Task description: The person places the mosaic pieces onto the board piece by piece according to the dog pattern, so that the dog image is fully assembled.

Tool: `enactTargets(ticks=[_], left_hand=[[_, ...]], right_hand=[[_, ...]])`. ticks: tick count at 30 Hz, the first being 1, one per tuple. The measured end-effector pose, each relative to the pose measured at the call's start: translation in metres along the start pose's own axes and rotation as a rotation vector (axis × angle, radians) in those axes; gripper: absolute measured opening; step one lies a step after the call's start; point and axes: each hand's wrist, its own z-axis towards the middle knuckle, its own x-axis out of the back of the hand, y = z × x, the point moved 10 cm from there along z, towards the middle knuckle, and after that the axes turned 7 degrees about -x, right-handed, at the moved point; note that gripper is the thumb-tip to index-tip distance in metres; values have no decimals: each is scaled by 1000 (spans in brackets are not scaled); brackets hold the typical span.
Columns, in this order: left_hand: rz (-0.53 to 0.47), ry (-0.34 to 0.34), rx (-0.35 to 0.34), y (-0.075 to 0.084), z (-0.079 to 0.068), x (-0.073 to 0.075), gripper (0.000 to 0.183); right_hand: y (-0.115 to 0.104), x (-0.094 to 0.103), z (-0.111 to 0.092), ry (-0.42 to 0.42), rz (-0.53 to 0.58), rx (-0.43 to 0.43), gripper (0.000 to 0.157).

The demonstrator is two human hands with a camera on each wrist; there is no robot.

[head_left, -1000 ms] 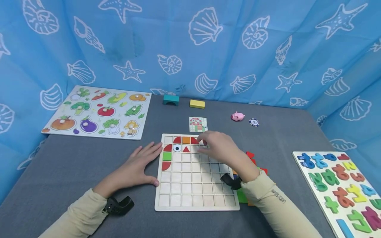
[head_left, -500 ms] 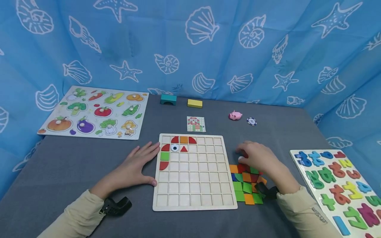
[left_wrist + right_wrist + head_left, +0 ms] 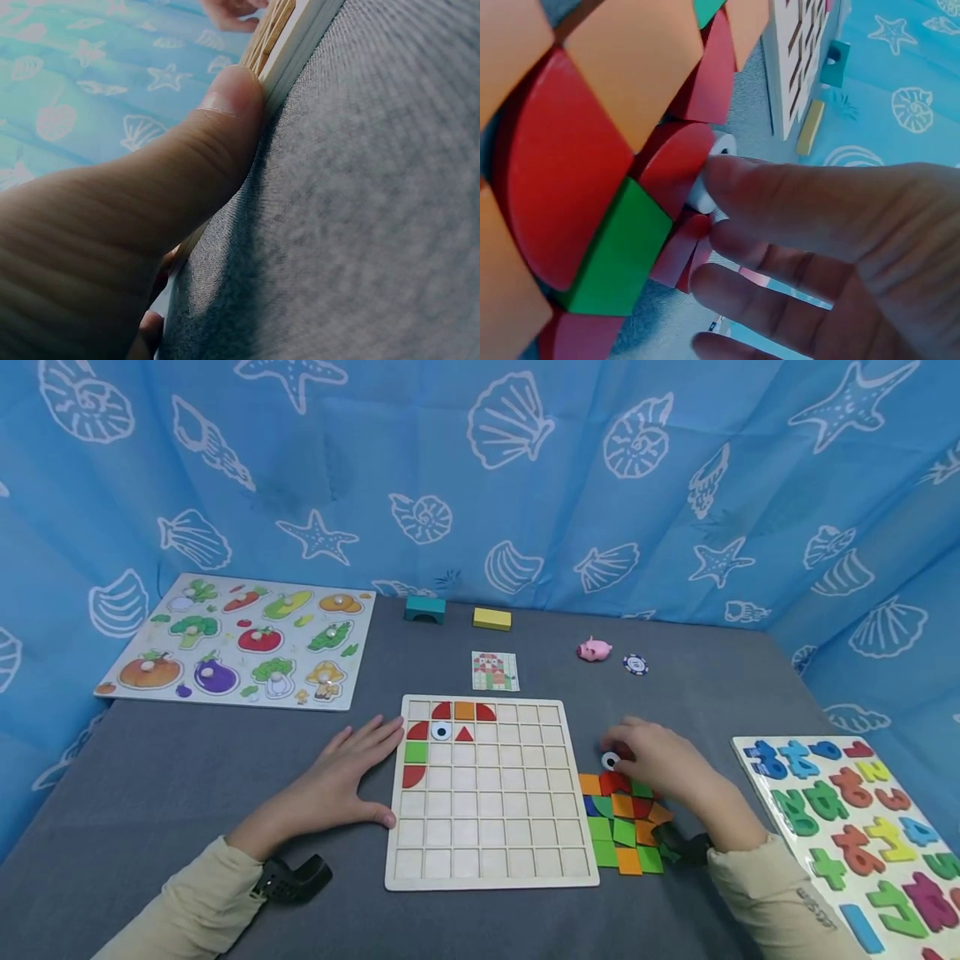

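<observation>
My left hand lies spread at the left edge of a wooden grid board, fingers and thumb touching its rim. In the left wrist view the thumb presses the board's side. On the grid sit red quarter-circles, an orange square, a green square, a red triangle and a round eye piece. My right hand pinches a second round eye piece between thumb and index finger, above the pile of coloured tiles. In the right wrist view red pieces partly hide it.
A small pattern card lies behind the board, near a teal arch block, a yellow block, a pink pig and a poker chip. A vegetable puzzle lies left; a number puzzle lies right.
My right hand has moved from the board's upper right to the tile pile, uncovering a red quarter-circle on the grid. The eye piece's face now shows at its fingertips. My left hand stays put.
</observation>
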Motion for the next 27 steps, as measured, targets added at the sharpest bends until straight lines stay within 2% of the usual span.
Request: enactTargets(ticks=[4, 10, 15, 20, 27], left_hand=[[-2, -1, 6, 0, 1, 0, 109], [-6, -16, 23, -1, 0, -1, 108], [5, -14, 16, -1, -1, -1, 109], [1, 7, 0, 1, -1, 3, 109], [-3, -5, 4, 0, 0, 0, 109]], right_hand=[[1, 2, 5, 25, 1, -14, 18], [3, 0, 6, 16, 13, -19, 23], [-8, 7, 5, 113, 42, 24, 23], [-44, 19, 10, 196, 98, 114, 21], [-111, 16, 29, 164, 72, 204, 24]])
